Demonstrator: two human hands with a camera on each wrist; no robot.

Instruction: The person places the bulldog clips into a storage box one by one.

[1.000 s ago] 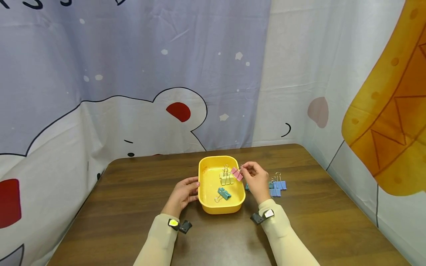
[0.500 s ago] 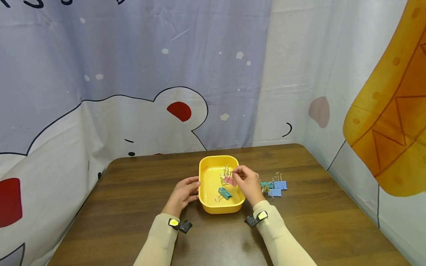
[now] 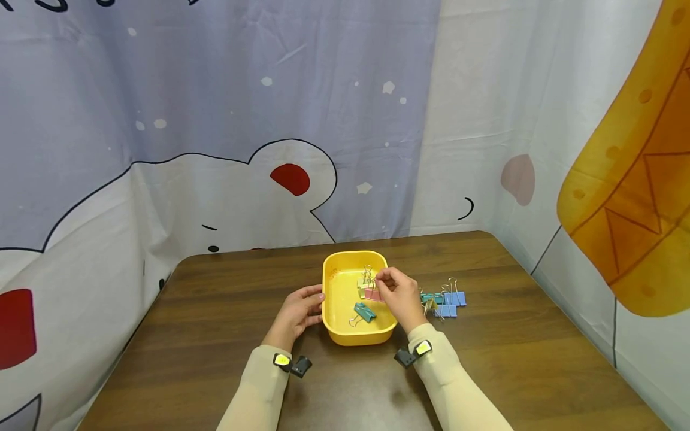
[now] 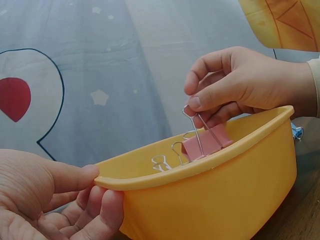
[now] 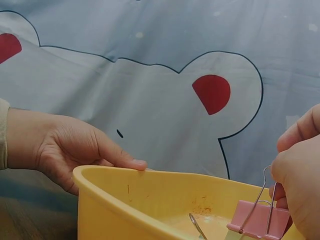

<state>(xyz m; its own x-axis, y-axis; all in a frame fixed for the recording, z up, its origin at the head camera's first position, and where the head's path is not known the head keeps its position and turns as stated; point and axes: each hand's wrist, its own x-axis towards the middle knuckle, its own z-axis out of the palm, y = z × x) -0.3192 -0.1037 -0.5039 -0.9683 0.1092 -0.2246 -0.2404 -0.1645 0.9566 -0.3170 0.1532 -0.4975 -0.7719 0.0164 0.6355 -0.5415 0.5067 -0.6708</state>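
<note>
My right hand point(image 3: 401, 297) pinches a wire handle of a pink binder clip point(image 4: 206, 141) between thumb and fingertips, inside the yellow plastic tub point(image 3: 358, 339). In the head view the pink clip sits low, right against a pale yellow binder clip point(image 3: 362, 288). Nearer the tub's front lies a teal binder clip point(image 3: 365, 311). At the tub's left side, my left hand point(image 3: 297, 312) grips the rim, thumb on top and fingers against the outer wall, as the left wrist view shows. Whether the pink clip touches the tub floor I cannot tell.
Right of the tub, several binder clips lie grouped on the brown wooden table point(image 3: 215, 359): blue clips point(image 3: 446, 310), a teal one point(image 3: 431, 298) and a yellowish one point(image 3: 429, 306). A printed curtain point(image 3: 366, 120) hangs behind the table.
My right hand has moved left and a little down into the tub with the pink clip, bringing it beside the pale yellow clip. The left hand stays on the rim.
</note>
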